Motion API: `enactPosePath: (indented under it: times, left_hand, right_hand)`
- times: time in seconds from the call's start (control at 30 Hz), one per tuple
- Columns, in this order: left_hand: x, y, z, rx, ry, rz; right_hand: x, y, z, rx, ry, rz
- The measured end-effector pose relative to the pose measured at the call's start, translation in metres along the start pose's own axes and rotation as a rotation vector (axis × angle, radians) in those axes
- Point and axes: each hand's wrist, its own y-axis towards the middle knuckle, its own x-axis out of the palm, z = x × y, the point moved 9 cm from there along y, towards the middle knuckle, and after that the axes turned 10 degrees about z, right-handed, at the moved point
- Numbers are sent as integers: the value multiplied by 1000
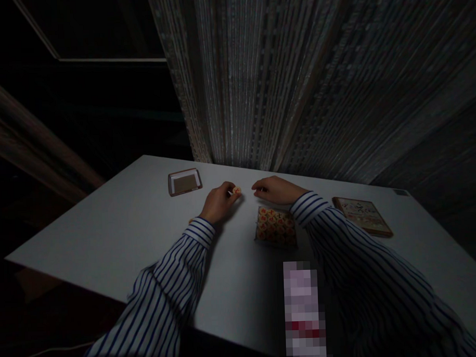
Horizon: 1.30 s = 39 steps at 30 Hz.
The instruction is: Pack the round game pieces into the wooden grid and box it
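My left hand [219, 201] rests on the white table [107, 230] and pinches a small round disc [237, 190] with red marks between its fingertips. My right hand [275, 190] lies just to the right of it, palm down, fingers curled loosely, with nothing visible in it. Directly below my right wrist sits a small square tray [275, 226] filled with several round discs bearing red marks. Both arms wear blue-and-white striped sleeves.
A shallow brown tray with a white rim [184, 181] lies at the far left of the table. A flat wooden-framed board [362, 216] lies at the right. A striped curtain hangs behind the table. The room is dark.
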Motion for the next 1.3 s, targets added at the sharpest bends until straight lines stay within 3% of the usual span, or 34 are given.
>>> enactPosePath:
  times: [0.6, 1.3]
  left_hand:
    - [12, -5, 11, -3, -124, 2]
    - [23, -11, 46, 91, -217, -8]
  right_hand:
    - [-11, -26, 9, -7, 51, 136]
    - [-20, -61, 16, 66, 169, 313]
